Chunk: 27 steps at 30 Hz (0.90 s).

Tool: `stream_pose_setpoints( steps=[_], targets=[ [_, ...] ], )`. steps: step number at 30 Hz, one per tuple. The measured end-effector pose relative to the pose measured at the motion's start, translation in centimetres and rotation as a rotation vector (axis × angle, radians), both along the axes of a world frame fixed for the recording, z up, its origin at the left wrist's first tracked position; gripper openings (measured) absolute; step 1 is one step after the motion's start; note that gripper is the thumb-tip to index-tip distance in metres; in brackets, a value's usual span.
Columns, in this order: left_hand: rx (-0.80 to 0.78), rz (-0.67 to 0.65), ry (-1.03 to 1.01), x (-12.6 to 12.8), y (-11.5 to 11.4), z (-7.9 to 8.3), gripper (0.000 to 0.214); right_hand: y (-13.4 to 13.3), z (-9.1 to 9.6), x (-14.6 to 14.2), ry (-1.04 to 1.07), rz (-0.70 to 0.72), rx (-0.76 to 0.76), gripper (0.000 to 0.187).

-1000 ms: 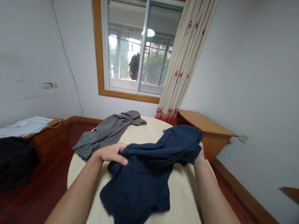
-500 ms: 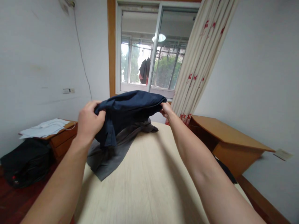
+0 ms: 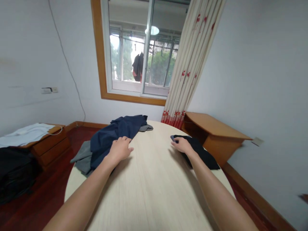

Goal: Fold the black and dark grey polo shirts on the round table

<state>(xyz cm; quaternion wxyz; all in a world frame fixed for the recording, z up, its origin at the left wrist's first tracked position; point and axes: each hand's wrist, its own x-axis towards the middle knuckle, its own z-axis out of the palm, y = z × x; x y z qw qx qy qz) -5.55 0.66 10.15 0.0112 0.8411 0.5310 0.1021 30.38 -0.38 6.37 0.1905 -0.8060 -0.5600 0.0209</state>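
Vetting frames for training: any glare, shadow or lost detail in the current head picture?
Head view: window partly washed out by daylight; head view: soft shadow on the table beside the left forearm; head view: black cloth too dark to show folds clearly.

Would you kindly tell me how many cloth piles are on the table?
2: the navy-and-gray pile at left, by the left hand, and the black pile at right, by the right hand. Layers underneath may be hidden.
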Motion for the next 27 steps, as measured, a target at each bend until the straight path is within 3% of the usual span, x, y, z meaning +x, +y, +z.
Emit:
stream_pose_setpoints(
  steps=[5, 7, 10, 12, 15, 17, 20, 23, 25, 27],
  targets=[
    [-0.109, -0.284, -0.197, 5.5, -2.6, -2.9, 0.037, -6.9, -0.9, 3.0, -0.061, -0.320, -0.118, 0.067],
    [-0.135, -0.314, -0.275, 6.4, -3.5, -4.8, 0.033, -8.5, -1.9, 2.8, -0.036, -0.349, -0.124, 0.075],
    [-0.133, -0.303, -0.366, 6.5, -4.2, -7.6, 0.029, -9.9, -3.4, 2.4, -0.033, -0.283, -0.117, 0.084],
    [-0.116, -0.322, -0.395, 6.1, -4.3, -9.1, 0.025, -10.2, -3.9, 2.4, -0.040, -0.234, -0.099, 0.082],
    [-0.118, -0.351, -0.453, 5.5, -4.0, -10.1, 0.022, -10.2, -3.7, 3.0, 0.010, -0.240, -0.034, 0.053],
    [-0.128, -0.342, -0.495, 5.4, -3.9, -10.2, 0.024, -10.1, -3.4, 3.4, 0.056, -0.301, 0.066, 0.040],
    [-0.141, -0.324, -0.521, 5.5, -3.7, -10.1, 0.025, -10.1, -2.6, 3.5, 0.057, -0.314, 0.418, 0.035],
    [-0.161, -0.310, -0.584, 5.6, -3.7, -10.2, 0.029, -10.2, -1.5, 1.8, 0.052, -0.086, 0.828, 0.031],
    [-0.176, -0.297, -0.661, 5.7, -3.6, -10.4, 0.035, -10.3, -0.8, -0.3, 0.101, 0.118, 0.961, 0.028],
    [-0.198, -0.278, -0.740, 5.7, -3.6, -10.4, 0.046, -10.5, -0.2, -2.9, 0.202, 0.274, 0.989, 0.025]
  ],
)
